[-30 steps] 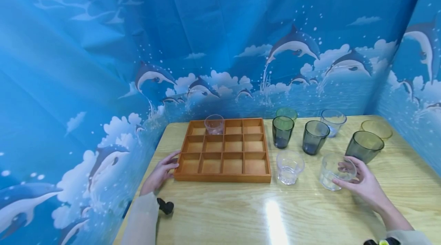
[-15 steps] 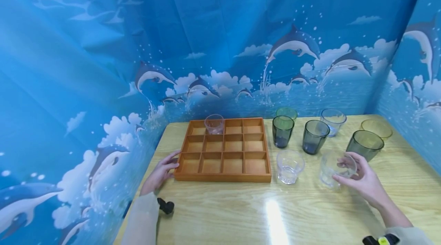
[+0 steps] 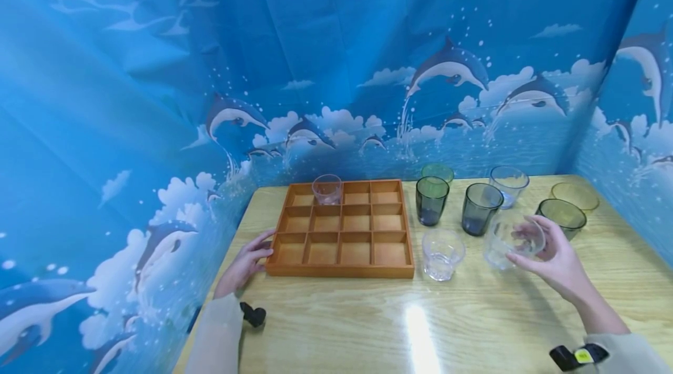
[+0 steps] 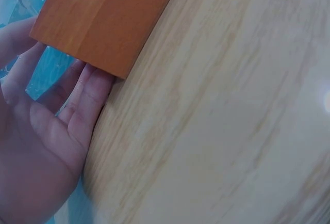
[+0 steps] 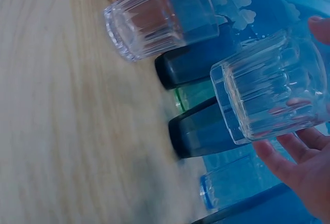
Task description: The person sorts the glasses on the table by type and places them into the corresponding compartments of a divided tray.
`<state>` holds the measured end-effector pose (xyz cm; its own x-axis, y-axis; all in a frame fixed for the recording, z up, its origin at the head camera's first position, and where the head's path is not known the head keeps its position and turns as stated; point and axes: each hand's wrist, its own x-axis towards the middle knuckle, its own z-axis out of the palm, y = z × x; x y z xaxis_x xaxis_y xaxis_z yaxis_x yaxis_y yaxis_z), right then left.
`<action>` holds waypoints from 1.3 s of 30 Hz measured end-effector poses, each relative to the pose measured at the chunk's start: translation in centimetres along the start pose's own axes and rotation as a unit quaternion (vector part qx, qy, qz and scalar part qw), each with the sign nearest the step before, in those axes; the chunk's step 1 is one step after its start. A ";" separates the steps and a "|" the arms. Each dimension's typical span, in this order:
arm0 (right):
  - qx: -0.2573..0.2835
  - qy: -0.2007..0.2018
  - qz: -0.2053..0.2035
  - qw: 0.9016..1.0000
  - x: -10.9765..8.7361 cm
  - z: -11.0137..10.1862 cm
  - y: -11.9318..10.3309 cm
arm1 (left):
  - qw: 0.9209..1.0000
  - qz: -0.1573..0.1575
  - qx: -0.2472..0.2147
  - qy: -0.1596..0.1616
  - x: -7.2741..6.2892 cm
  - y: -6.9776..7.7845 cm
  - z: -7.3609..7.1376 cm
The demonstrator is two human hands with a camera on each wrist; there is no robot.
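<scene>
My right hand point(image 3: 562, 266) holds a clear fluted glass point(image 3: 496, 248) between thumb and fingers, lifted off the table; in the right wrist view, the fingers point(image 5: 281, 162) curve around the held glass. My left hand point(image 3: 243, 264) rests against the left end of a wooden compartment tray point(image 3: 339, 271). In the left wrist view, its fairly straight fingers point(image 4: 90, 97) touch the tray's end. A faintly pink clear glass point(image 3: 327, 196) stands in the tray's back row, second compartment from the left. Another clear glass point(image 3: 440, 260) stands just right of the tray.
Behind the held glass stand two dark grey glasses point(image 3: 432, 204), a green glass point(image 3: 437, 172) and a bluish glass point(image 3: 509, 184). Farther right are a dark olive glass point(image 3: 564, 216) and an amber glass point(image 3: 575, 194). A blue dolphin-print curtain point(image 3: 336, 82) borders the table point(image 3: 336, 321).
My right hand has raised the clear glass from the table and moved it slightly up and back. The left hand and the tray have stayed put.
</scene>
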<state>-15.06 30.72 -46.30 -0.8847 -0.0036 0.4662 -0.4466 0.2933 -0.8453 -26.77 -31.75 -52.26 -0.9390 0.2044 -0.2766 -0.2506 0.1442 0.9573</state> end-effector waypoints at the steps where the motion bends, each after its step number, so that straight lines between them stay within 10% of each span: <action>1: 0.019 0.000 -0.007 1.000 0.2 0.0 -0.2 | 1.000 0.001 0.000 -0.001 0.0 0.0 0.0; 18: 0.112 -0.022 -0.079 0.990 4.2 1.6 -3.1 | 1.000 0.014 -0.005 -0.012 -0.1 0.3 0.0; 39: 0.024 -0.047 -0.067 0.996 8.3 5.6 -4.6 | 1.000 0.013 -0.002 -0.007 -0.1 -0.4 0.0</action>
<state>-21.05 23.94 -39.99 -0.8241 -0.1291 0.5515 -0.5656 0.2385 -0.7894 -26.63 -31.83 -52.58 -0.9421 0.2210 -0.2524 -0.2270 0.1341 0.9646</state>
